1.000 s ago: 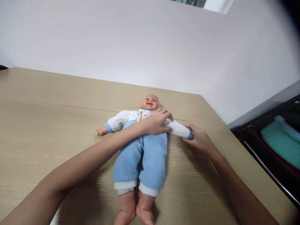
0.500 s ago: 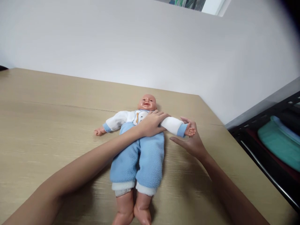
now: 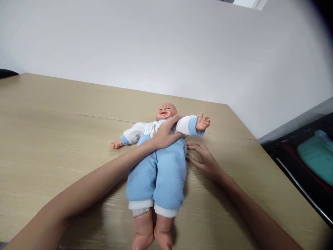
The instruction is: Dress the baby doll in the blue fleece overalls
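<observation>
A baby doll in a fleecy light-blue and white outfit lies on its back on the table, head away from me and bare feet towards me. My left hand lies across its chest, gripping the base of the doll's arm on the right side. That white sleeve with its blue cuff is raised off the table, the doll's hand pointing right. Just below it, my right hand rests low beside the doll's waist, fingers apart and curved. Its fingertips are at the edge of the outfit; whether they press on it I cannot tell.
The wooden table reaches back to a pale wall. To the right, beyond the table's edge, stands a black rack with a green item in it. A dark object shows at the far left.
The doll's arm on the right has been raised and swung upward. My right hand has left the doll's hand and moved down and left to its side. My left hand remains on the chest and shoulder.
</observation>
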{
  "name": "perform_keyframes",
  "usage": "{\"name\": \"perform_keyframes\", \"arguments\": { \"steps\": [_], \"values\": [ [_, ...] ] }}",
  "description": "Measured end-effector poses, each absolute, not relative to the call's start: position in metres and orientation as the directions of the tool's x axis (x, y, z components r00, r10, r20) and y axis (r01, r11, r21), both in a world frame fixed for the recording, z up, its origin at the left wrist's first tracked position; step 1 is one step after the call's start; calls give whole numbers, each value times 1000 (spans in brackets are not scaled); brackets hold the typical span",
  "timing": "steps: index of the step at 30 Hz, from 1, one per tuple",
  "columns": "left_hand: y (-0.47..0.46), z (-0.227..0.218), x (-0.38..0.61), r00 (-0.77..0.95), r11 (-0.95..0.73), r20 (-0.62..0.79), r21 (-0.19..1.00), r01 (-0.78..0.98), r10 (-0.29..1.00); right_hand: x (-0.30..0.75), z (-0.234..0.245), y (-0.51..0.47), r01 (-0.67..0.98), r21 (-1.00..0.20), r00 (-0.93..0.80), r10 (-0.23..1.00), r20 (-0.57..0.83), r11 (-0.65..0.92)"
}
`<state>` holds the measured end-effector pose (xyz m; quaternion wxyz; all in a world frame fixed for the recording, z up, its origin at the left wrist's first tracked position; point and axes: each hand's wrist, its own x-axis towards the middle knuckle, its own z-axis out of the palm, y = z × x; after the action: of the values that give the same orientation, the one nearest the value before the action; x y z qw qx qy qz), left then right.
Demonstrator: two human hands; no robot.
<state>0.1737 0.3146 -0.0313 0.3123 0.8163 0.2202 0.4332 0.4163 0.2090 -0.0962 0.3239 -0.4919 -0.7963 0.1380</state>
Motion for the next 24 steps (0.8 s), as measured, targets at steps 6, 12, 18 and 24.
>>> {"name": "perform_keyframes", "arguments": {
  "steps": [6,12,18,24],
  "values": [
    [321,-37,166,389,-623,560,781,47,732,393,-101,210,615,-646,-274,891,362,452],
    [329,-37,154,203,-436,450,893,-112,870,351,-88,227,189,-957,-225,958,176,220],
    [340,-39,138,23,-313,334,904,-293,942,313,-72,253,4,-981,-211,959,189,194],
    [341,-32,126,-19,-237,257,859,-454,966,288,-73,265,-63,-990,-240,961,140,129]
  ]
}}
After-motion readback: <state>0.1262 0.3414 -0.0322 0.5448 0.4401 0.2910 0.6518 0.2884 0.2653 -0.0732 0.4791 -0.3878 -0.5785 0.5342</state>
